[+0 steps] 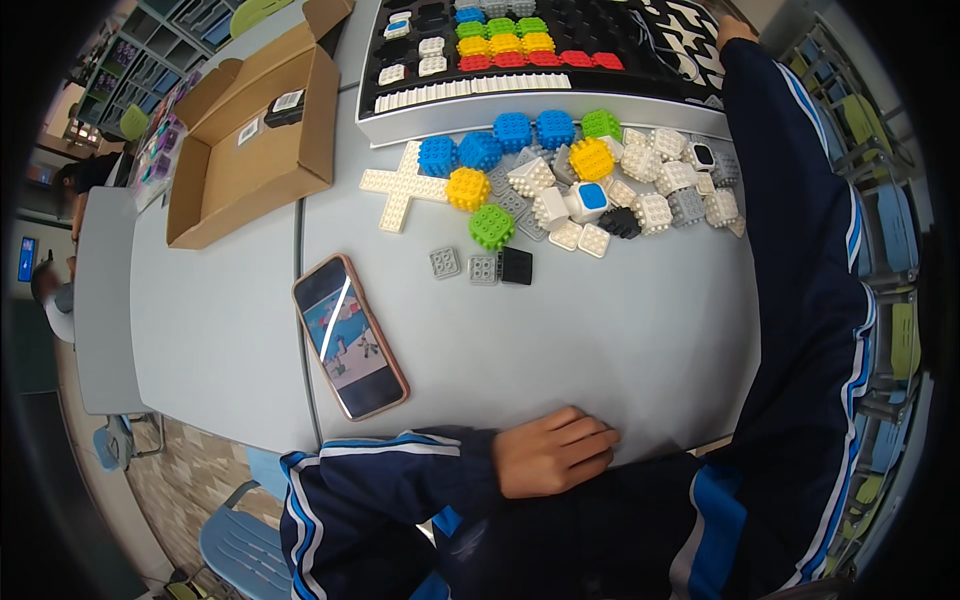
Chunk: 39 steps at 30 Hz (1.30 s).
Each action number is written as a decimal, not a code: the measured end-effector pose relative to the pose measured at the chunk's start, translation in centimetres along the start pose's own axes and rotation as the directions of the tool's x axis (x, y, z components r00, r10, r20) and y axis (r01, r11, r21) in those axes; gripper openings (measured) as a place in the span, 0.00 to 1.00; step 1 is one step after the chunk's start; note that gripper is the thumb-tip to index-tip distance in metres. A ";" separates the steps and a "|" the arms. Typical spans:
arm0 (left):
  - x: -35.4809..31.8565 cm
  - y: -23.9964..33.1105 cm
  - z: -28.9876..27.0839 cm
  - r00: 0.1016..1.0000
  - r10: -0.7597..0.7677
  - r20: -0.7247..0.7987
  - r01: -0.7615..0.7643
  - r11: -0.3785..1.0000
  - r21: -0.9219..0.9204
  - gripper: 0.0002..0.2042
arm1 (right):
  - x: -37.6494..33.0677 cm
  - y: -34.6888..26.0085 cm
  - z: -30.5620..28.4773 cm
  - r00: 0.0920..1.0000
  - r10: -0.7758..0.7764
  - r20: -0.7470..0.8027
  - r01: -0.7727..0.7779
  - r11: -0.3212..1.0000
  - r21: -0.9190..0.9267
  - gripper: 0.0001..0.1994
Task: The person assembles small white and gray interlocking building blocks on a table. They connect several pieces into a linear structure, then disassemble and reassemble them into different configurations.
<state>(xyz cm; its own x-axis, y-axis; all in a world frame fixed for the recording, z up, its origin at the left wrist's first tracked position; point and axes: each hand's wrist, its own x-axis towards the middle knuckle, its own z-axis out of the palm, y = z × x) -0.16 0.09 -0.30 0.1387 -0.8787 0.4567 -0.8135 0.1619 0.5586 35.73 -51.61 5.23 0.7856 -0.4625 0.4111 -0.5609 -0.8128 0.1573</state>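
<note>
Black tray [560, 108]: under right hand [735, 30], at full reach; fingers hidden, grip not readable. Left hand [555, 450] flat, empty, on table [620, 340] edge; phone [350, 335] just beyond, leftward. Probably reaching into tray; calls next for a fingertip pinch.

On the pale grey desk [620, 330], the pile of studded plastic building cubes [590, 180] lies just before the black compartmented parts tray [540, 50]. The open brown cardboard box [255, 130] sits left of both, and the pink-cased smartphone [350, 336] lies nearer the person, left of the left hand [553, 452].
</note>
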 end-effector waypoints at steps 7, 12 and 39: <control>0.1 0.0 0.0 1.000 0.012 -0.003 -0.012 1.000 0.006 0.15 | 0.1 1.2 0.9 1.000 -0.018 -0.025 0.019 0.999 0.049 0.09; 0.2 0.0 0.0 1.000 0.022 -0.001 -0.022 1.000 0.008 0.15 | -0.2 2.4 0.7 1.000 -0.018 0.005 0.018 0.999 0.048 0.10; 1.3 0.5 -2.3 0.954 -0.118 -0.275 0.129 0.991 0.025 0.18 | -24.0 0.2 -19.5 0.846 -0.471 -0.250 0.201 -0.152 0.968 0.17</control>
<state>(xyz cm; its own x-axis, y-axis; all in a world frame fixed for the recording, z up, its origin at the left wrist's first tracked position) 0.89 0.07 2.12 0.3836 -0.7340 0.5604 -0.8023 0.0357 0.5959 11.62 -33.77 12.89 0.8634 0.0796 0.4981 0.4962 -0.3119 -0.8103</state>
